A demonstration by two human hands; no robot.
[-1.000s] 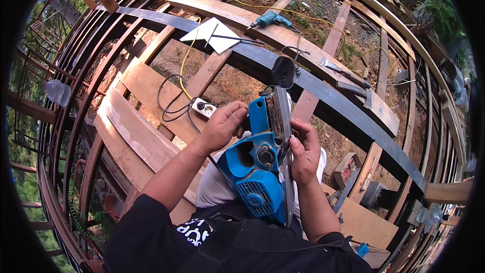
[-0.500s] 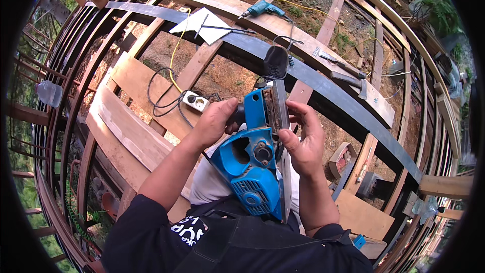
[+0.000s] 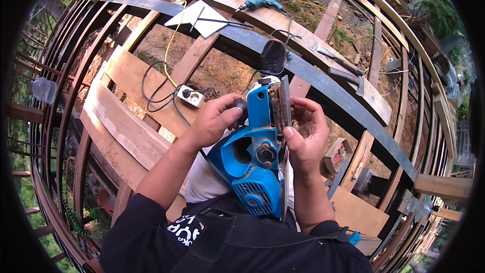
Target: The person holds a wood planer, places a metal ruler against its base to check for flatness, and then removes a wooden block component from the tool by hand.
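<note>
The blue power planer (image 3: 252, 156) lies in the person's lap; the left hand (image 3: 214, 121) clenches its front knob, the right hand (image 3: 303, 136) grasps its base plate edge, the white socket (image 3: 190, 96) left of it

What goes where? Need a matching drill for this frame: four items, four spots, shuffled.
Items:
1. blue power tool
2. teal drill
3. white socket block
4. clear bottle

Places:
A. far plank, top of view
B. far left, among the metal bars
C. held between left hand and right hand
D. on the plank, black cables plugged in

Pairs: 1-C, 2-A, 3-D, 4-B
</note>
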